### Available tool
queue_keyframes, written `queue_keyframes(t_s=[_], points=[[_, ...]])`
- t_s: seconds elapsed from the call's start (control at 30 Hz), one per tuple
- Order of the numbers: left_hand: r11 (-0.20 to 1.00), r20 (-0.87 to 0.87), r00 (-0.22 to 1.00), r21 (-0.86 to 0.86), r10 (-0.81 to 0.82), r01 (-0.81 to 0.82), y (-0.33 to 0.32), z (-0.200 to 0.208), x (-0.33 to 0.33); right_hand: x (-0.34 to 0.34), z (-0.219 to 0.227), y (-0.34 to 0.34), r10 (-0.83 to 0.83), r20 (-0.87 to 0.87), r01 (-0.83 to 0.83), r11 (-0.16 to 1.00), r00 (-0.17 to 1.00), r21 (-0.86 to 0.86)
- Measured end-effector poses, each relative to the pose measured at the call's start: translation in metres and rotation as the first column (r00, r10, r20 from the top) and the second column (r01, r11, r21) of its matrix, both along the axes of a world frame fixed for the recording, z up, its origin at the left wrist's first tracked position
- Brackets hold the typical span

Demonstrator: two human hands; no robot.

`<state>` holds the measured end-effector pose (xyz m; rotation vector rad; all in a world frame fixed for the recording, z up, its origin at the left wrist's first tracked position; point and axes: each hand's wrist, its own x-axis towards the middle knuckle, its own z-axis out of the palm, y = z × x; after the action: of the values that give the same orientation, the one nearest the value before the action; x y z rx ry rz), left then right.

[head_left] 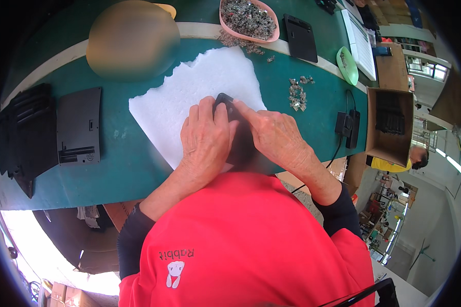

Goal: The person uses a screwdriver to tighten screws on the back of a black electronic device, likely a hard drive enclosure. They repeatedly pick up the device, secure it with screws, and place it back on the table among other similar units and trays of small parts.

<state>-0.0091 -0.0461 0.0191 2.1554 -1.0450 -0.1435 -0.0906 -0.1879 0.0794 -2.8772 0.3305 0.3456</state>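
Observation:
A black plastic casing (243,140) is tilted up in front of my chest, its far end over a white foam sheet (174,102) on the green table. My left hand (207,134) grips its left side, fingers curled over the edge. My right hand (279,134) is closed on the right side, with the index finger reaching to the far corner and pressing there. The near end of the casing is blurred, and my right thumb is hidden. To the right of the sheet lies a cluster of small metal clips (298,94).
Left, a dark panel (80,128) lies beside stacked black casings (28,133). At the back are a pink bowl (276,31) of metal parts and a black panel (300,38). On the right are a green bowl (349,71), a black power adapter (344,123) with cable and a cardboard box (389,153).

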Motion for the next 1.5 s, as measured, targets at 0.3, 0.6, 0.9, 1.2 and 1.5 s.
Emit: queue_keyframes(t_s=[0.3,0.6,0.9,1.2,1.5], points=[[1.0,0.006,1.0,0.002,-0.001,0.001,-0.001,-0.001,0.001,0.0,0.002,0.012,-0.039,0.015,0.039,0.997,0.999,-0.064],[1.0,0.033,0.999,0.001,-0.011,0.011,-0.001,-0.003,0.0,0.013,0.009,0.012,-0.144,-0.089,0.152,0.984,0.986,0.089],[0.998,0.102,0.994,0.033,-0.047,0.044,-0.004,-0.005,-0.001,0.02,0.011,0.014,-0.134,-0.124,0.145,0.986,0.983,0.083],[0.996,0.095,0.993,-0.055,-0.068,0.073,0.0,-0.01,0.011,0.007,0.006,-0.004,-0.1,-0.02,0.102,0.975,0.995,0.2],[0.924,0.017,0.925,-0.05,-0.38,0.38,-0.004,0.002,0.07,-0.014,-0.023,-0.06,-0.37,0.236,0.168,0.787,0.899,0.593]])
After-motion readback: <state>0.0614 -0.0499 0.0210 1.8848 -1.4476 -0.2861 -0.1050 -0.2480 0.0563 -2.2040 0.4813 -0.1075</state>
